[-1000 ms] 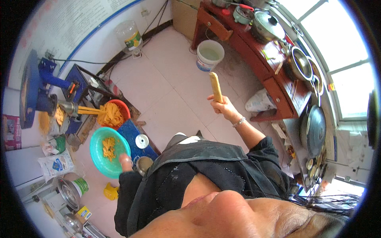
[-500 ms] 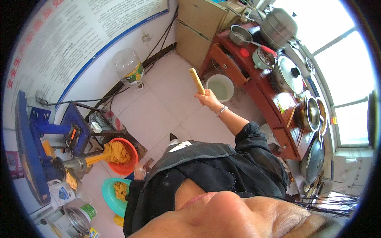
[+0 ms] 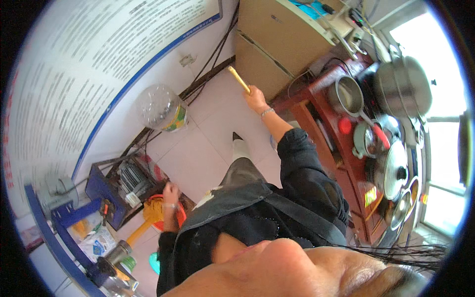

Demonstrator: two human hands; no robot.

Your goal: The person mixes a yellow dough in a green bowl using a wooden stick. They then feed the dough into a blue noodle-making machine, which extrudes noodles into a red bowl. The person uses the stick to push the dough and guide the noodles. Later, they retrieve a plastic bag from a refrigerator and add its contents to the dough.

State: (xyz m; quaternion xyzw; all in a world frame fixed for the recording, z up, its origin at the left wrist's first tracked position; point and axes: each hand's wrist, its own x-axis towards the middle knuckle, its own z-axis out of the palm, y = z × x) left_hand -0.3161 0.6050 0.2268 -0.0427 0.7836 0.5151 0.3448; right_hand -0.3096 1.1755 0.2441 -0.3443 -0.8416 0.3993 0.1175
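Jutting from the right hand (image 3: 256, 100), a yellowish stick (image 3: 238, 78) slants leftward.

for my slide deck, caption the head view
Right hand holding a pale yellow rod, left hand near a round orange-red plastic basin of long yellow strands.

A black top (image 3: 252, 223), right sleeve (image 3: 297, 143) bunched, is worn beneath a dark apron (image 3: 225, 209), with grey trousers (image 3: 245, 172) and silvery bracelet (image 3: 267, 112).

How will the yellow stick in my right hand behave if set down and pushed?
The yellow stick is probably stiff: it juts straight from your right hand without drooping. Likely light too, being slim and held one-handed. Its rounded-looking shape suggests it might roll.
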